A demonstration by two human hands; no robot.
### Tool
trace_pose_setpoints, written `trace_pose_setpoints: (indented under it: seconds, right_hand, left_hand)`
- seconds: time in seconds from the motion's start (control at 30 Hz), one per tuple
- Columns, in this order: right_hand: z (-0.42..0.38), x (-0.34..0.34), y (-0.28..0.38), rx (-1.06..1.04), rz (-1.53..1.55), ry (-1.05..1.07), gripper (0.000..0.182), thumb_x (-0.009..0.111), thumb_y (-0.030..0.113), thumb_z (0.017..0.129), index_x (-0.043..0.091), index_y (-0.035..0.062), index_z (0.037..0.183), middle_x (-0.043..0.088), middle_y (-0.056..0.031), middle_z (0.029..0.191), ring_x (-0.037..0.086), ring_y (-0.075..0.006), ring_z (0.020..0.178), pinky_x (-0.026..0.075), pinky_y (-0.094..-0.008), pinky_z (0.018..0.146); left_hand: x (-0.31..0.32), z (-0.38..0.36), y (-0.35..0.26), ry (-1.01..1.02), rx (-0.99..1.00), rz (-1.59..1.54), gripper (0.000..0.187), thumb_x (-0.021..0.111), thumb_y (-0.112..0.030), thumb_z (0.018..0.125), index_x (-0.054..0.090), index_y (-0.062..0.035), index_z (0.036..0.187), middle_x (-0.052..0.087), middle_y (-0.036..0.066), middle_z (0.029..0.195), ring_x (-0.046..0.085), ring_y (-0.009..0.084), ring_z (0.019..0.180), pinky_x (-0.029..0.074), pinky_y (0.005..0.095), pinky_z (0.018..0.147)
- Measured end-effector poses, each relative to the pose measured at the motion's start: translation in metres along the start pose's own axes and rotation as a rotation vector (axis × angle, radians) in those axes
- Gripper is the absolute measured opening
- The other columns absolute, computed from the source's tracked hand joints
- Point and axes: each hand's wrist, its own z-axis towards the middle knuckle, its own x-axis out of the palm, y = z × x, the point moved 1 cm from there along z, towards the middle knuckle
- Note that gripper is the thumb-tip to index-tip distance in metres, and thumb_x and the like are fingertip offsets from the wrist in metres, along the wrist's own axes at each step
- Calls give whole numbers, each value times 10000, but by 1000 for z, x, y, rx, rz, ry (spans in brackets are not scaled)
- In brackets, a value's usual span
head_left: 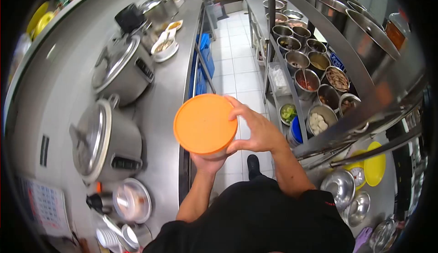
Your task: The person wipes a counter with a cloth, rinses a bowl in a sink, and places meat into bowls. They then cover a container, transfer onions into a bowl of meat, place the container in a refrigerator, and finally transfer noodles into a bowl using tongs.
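A round food container with an orange lid [205, 124] is held up in front of my body, over the aisle beside the left counter. My left hand [209, 162] supports it from below, its fingers mostly hidden under the container. Around the right side of the container and the lid's edge curls my right hand [257, 132], thumb low and fingers at the rim. The lid sits flat on top and covers whatever is inside.
On the left steel counter [166, 102] stand two large cookers [107, 139], [123, 70] and a covered bowl [131, 200]. To the right, a rack holds several steel pots of ingredients [306, 82]. Metal bowls [338, 187] and a yellow scale [358, 175] sit lower right.
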Motion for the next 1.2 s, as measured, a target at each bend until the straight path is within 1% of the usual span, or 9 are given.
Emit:
trace_pose_setpoints:
  seconds: [0.03, 0.13, 0.17, 0.37, 0.6, 0.7, 0.97, 1.1, 1.2]
  right_hand:
    - [17, -4, -20, -65, -59, -20, 708, 851, 481, 666, 517, 113, 1170, 307, -271, 1528, 340, -468, 1385, 314, -495, 1129]
    - [78, -16, -57, -195, -226, 52, 710, 823, 523, 671, 581, 110, 1195, 291, -258, 1543, 261, -483, 1418, 255, -525, 1149]
    - [100, -13, -74, -244, -181, 63, 699, 796, 544, 683, 629, 119, 1213, 316, -235, 1537, 237, -474, 1430, 228, -542, 1155]
    - [231, -17, -143, -502, -154, 171, 665, 794, 522, 688, 650, 118, 1196, 420, -207, 1466, 297, -460, 1405, 264, -547, 1145]
    - [356, -12, -251, -547, 29, 168, 657, 810, 456, 697, 629, 118, 1230, 491, -189, 1375, 426, -424, 1307, 313, -576, 1112]
    - [403, -13, -296, -509, 38, 127, 663, 817, 429, 694, 624, 121, 1249, 505, -175, 1356, 441, -404, 1291, 304, -570, 1122]
    - [505, -56, -393, -332, -138, -37, 785, 846, 417, 665, 556, 120, 1331, 374, -250, 1477, 373, -440, 1353, 282, -539, 1143]
    - [538, -101, -462, -66, -180, -63, 955, 871, 434, 637, 419, 130, 1422, 301, -293, 1508, 353, -468, 1364, 319, -498, 1126]
    - [556, -137, -520, 223, -69, 9, 1002, 886, 443, 623, 365, 134, 1421, 336, -280, 1488, 416, -454, 1321, 386, -453, 1078]
  left_hand:
    - [3, 17, -8, -7, -4, -17, 756, 427, -690, 877, 404, -197, 1449, 479, 131, 1403, 454, 382, 1267, 376, 606, 1006]
    - [-4, 67, -32, 200, -44, -40, 747, 422, -677, 883, 395, -188, 1448, 459, 120, 1421, 463, 384, 1249, 392, 597, 981]
    - [-20, 86, -45, -97, 88, -31, 723, 409, -655, 897, 400, -178, 1440, 460, 110, 1415, 479, 377, 1220, 408, 595, 932]
    - [-29, 185, -116, -146, 250, -21, 617, 450, -523, 952, 420, -133, 1430, 467, 111, 1415, 476, 322, 1260, 390, 584, 1005]
    - [2, 317, -195, -64, 494, -34, 530, 464, -395, 1001, 405, -110, 1445, 451, 72, 1444, 404, 240, 1352, 347, 458, 1108]
    - [-37, 384, -238, 127, 442, -286, 619, 443, -491, 995, 347, -123, 1483, 375, 72, 1519, 324, 258, 1414, 264, 472, 1163]
    - [-29, 554, -295, 21, 483, -15, 671, 462, -557, 961, 381, -115, 1460, 406, 78, 1496, 351, 268, 1395, 276, 471, 1156]
    - [-20, 642, -308, -21, 263, -46, 723, 483, -608, 922, 413, -104, 1435, 438, 86, 1470, 388, 283, 1369, 307, 480, 1140]
    - [-27, 714, -309, -43, 212, -3, 653, 525, -516, 926, 439, -104, 1426, 488, 93, 1420, 450, 277, 1324, 370, 506, 1093]
